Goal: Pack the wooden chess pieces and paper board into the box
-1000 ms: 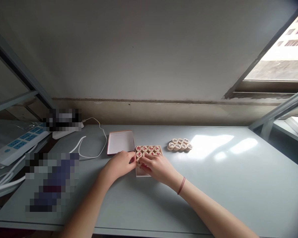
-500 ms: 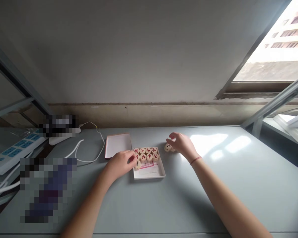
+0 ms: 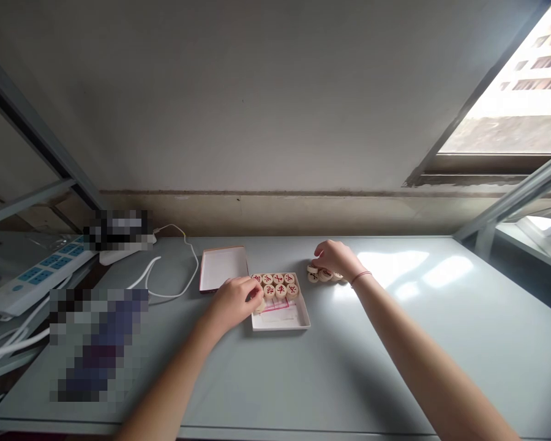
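Note:
Several round pieces with red characters (image 3: 280, 290) lie in two rows at the back of a white open box (image 3: 282, 323). My left hand (image 3: 239, 300) is over the box's left side, its fingers closed on a pale round piece (image 3: 259, 307) in front of those rows. To the right of the box, my right hand (image 3: 337, 260) is over a small heap of round pieces (image 3: 325, 275), its fingertips bent down at a piece at the heap's back left. The right fingertips are partly hidden by the hand.
An open box lid (image 3: 223, 268) lies behind and left of the box. Farther left are a white cable (image 3: 196, 260), a power strip (image 3: 50, 263) and blurred items. Metal frame bars rise at both sides, and a wall stands behind the grey table (image 3: 266, 380).
The view has shifted slightly. My left fingers now cover more of the front piece in the box. My right hand has moved a little, showing more of the heap under it.

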A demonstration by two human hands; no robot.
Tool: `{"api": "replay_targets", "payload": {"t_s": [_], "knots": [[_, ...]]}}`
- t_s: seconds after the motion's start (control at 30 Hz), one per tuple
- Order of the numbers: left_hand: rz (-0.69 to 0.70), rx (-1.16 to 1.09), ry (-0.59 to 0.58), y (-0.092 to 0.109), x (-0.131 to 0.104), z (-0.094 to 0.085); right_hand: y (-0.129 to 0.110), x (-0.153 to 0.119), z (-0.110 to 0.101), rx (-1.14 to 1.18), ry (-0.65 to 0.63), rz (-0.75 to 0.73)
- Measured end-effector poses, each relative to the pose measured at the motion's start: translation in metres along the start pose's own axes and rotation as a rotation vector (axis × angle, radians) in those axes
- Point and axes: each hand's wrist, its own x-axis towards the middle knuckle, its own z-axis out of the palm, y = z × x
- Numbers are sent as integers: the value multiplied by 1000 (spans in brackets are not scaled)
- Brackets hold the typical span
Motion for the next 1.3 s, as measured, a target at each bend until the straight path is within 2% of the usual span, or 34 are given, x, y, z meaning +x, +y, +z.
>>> {"api": "replay_targets", "payload": {"t_s": [0.07, 0.17, 0.27, 0.4, 0.5, 0.6, 0.8, 0.9, 1.03, 1.3], "knots": [[23, 26, 53, 2, 1, 4, -3, -5, -5, 87, 54, 0], [55, 11, 139, 6, 1, 9, -14, -23, -13, 430, 98, -14], [93, -75, 198, 12, -1, 14, -34, -52, -14, 788, 2, -121], [157, -189, 219, 19, -4, 22, -65, -89, -1, 1003, -179, -315], [203, -244, 236, 20, -4, 26, -75, -102, 13, 1125, -196, -313], [194, -274, 215, 17, -4, 24, -73, -101, 21, 1228, -204, -289], [71, -229, 181, 12, -2, 6, -54, -89, 16, 1295, -121, -114], [92, -207, 89, 12, -2, 6, -48, -88, 11, 1273, -141, -98], [217, -113, -31, 14, -1, 17, -48, -90, 9, 1225, -154, -160], [315, 158, -28, 12, -2, 25, -49, -96, 12, 986, -202, -412]]}}
